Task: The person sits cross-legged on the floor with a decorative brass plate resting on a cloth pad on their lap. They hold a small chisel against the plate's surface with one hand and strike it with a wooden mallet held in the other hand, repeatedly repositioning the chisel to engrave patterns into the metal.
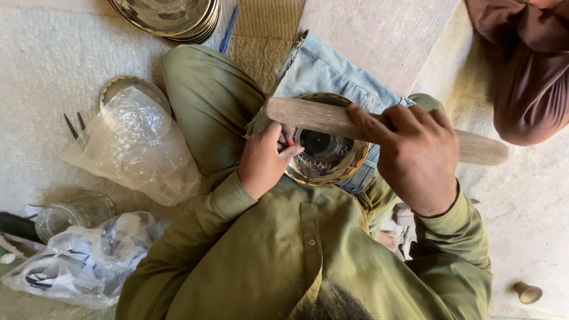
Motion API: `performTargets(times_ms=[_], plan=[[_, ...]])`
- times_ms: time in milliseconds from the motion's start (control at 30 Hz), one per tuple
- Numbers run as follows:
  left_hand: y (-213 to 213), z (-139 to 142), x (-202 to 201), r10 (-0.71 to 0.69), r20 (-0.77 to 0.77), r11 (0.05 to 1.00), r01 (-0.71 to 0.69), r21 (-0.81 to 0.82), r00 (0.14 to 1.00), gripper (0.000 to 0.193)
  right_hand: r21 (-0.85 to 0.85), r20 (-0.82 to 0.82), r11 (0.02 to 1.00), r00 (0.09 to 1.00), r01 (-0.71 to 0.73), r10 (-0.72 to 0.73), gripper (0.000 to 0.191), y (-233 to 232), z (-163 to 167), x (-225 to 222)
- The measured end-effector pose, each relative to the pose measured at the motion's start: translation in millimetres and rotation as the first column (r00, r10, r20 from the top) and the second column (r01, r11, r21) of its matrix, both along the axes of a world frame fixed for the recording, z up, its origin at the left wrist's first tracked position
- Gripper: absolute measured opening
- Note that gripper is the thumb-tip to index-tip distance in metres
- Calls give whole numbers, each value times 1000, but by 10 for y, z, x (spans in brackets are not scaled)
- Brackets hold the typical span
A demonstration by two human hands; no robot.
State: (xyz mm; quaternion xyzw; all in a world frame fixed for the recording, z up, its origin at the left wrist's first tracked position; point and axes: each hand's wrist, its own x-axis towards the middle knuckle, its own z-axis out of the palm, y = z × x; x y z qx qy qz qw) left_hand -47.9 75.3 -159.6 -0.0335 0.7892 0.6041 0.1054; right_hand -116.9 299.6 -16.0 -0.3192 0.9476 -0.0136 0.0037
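— While the right hand (418, 157) grips a wooden mallet (320, 116), what is the left hand (264, 160) doing?

— Pinching a small red-tipped punch (289, 141) on the engraved brass plate (326, 155) resting on denim cloth (323, 74) across the lap; judged best held upright, struck lightly.

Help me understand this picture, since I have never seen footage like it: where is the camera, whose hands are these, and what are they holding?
The single picture comes from a camera worn on a person's head, looking down at their own lap and green sleeves. Their right hand grips a long worn wooden stick. Their left hand pinches a small red-tipped tool against a round engraved brass plate, which rests on blue denim cloth over their knee. On the pale floor lie a stack of similar metal plates, crumpled clear plastic bags, a glass jar and a blue pen. Another person in brown clothing sits at the top right.
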Motion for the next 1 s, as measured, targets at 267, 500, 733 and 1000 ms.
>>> performTargets(times_ms=[267, 500, 733, 1000], plan=[[4, 21, -233, -319, -19, 948, 319, -1, 948, 33, -136, 80, 957, 966, 255, -246, 53, 310, -93, 326], [157, -156, -666, -681, -452, 680, 727, -99, 576, 67, -468, 336, 670, 817, 577, -468, 61, 436, -540, 934], [265, -58, -909, -898, -122, 428, 903, -26, 422, 66, -525, 411, 415, 649, 743, -640, 65, 432, -961, 1526], [315, -20, -981, -952, -26, 307, 951, -38, 307, 62, -577, 241, 460, 679, 675, -694, 62, 552, -1306, 1949]])
